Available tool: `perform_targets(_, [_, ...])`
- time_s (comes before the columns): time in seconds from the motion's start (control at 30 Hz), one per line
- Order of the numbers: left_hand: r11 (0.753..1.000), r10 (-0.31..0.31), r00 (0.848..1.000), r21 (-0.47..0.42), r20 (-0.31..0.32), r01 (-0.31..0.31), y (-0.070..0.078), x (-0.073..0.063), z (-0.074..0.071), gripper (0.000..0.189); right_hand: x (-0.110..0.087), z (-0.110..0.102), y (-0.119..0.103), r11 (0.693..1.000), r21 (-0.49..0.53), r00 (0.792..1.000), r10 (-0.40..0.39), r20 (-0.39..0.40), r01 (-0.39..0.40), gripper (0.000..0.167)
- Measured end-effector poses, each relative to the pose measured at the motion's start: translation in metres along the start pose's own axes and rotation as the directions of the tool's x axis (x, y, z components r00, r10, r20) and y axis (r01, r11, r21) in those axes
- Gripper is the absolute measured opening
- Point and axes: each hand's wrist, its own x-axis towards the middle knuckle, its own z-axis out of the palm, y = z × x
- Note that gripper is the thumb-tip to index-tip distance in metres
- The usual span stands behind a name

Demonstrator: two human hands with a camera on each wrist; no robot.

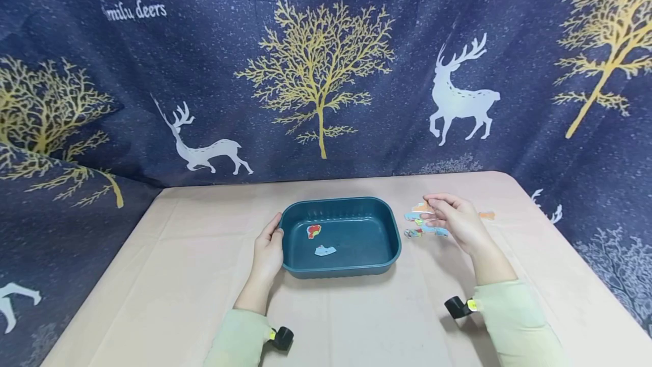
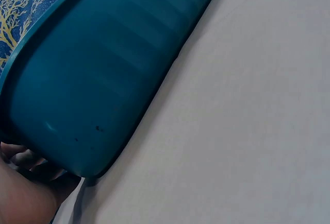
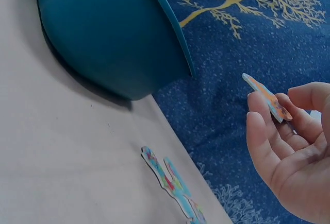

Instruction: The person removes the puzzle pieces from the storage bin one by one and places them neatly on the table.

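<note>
My left hand (image 1: 267, 248) grips the left end of a dark teal plastic basin (image 1: 338, 269), with the thumb at its rim. In the left wrist view the fingers curl about the basin's end. A red flat puzzle piece (image 1: 313, 231) and a light blue one (image 1: 325, 250) lie inside on the basin's floor. To the right of the basin, my right hand (image 1: 458, 225) pinches an orange and light blue puzzle piece (image 3: 265, 96) between thumb and fingers, raised above the table. Below that hand lie several colourful pieces (image 3: 170, 180), partly hidden by it in the head view.
Another orange piece (image 1: 487, 215) lies right of the right hand. A pale cloth covers the table (image 1: 356, 321). Behind it hangs a dark blue curtain (image 1: 326, 180) with trees and deer. A black wrist camera (image 1: 458, 307) sticks out from the right sleeve, another (image 1: 282, 338) from the left.
</note>
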Motion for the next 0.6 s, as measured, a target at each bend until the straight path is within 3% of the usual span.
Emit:
perform_targets(0.33, [1.0,0.001,1.0,-0.003,-0.007,-0.001,0.0,0.0,0.001,0.044,0.0,-0.017,0.003,0.994,0.092,0.999,0.054,-0.008,-0.053,0.023])
perform_targets(0.6, [1.0,-0.005,1.0,-0.004,0.003,0.005,0.0,0.001,0.0,0.044,0.0,-0.031,0.003,0.989,0.104,0.992,0.111,-0.051,-0.106,0.026])
